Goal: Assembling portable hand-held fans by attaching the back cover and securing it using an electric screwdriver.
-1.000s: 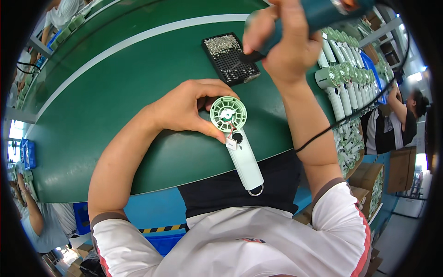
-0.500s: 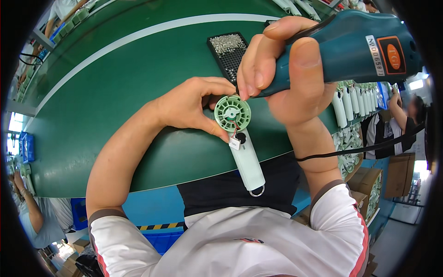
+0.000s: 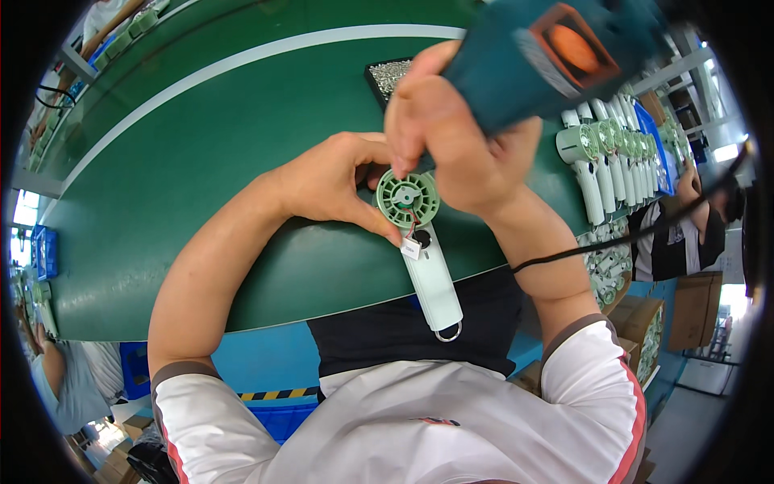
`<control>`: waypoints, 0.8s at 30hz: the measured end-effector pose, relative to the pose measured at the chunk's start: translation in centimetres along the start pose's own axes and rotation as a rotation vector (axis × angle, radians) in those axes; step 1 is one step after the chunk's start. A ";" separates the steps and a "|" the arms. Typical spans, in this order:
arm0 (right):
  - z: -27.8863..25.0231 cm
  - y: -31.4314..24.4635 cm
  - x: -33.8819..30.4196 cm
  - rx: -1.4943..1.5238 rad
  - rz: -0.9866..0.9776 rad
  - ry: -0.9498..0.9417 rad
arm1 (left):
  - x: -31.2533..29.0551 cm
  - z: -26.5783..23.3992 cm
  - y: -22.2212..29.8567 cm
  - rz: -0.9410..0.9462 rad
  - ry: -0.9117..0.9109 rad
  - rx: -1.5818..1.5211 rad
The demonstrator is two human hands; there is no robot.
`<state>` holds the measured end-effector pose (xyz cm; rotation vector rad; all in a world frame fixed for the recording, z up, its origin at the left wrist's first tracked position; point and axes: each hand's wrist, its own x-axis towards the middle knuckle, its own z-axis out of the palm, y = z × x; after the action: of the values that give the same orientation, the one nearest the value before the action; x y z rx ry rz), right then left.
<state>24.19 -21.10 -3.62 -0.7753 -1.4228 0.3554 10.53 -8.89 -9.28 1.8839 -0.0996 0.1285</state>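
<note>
A small handheld fan [image 3: 436, 289] with a white handle and a round, pale green, spoked head lies over the table's near edge, its handle pointing toward me. My left hand [image 3: 334, 181] is closed round the left side of the head, thumb below and fingers above. Thin wires run from the hub to a white tag-like piece [image 3: 410, 248] at the top of the handle. Above the head's upper right rim, my right hand [image 3: 463, 145] grips a teal electric screwdriver [image 3: 512, 77], blurred by motion. My fingers hide its tip, so contact with the fan cannot be seen.
A black tray [image 3: 379, 93] of small metal screws sits behind my right hand, partly covered. Several similar fans [image 3: 601, 165] stand in rows at the right. The screwdriver's black cord [image 3: 621, 239] passes across my right forearm. Other people work at the far left and right.
My right hand has moved a little left, and the screwdriver has swung to a steeper tilt, uncovering the fans at the right and covering more of the screw tray. My left hand and the fan stay put.
</note>
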 end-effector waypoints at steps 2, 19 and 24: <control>0.5 0.0 0.4 -0.008 0.067 0.004 | -0.3 0.0 -0.1 -0.033 0.030 0.031; 0.6 0.6 0.4 -0.009 0.088 -0.022 | -0.3 0.0 -0.8 -0.078 0.009 -0.037; -2.8 -0.7 1.8 0.237 -0.072 0.017 | 0.6 0.0 0.6 0.009 -0.010 -0.077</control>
<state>27.05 -21.15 -1.69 -0.5315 -1.3598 0.4513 11.07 -9.12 -8.62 1.8071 -0.1182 0.1203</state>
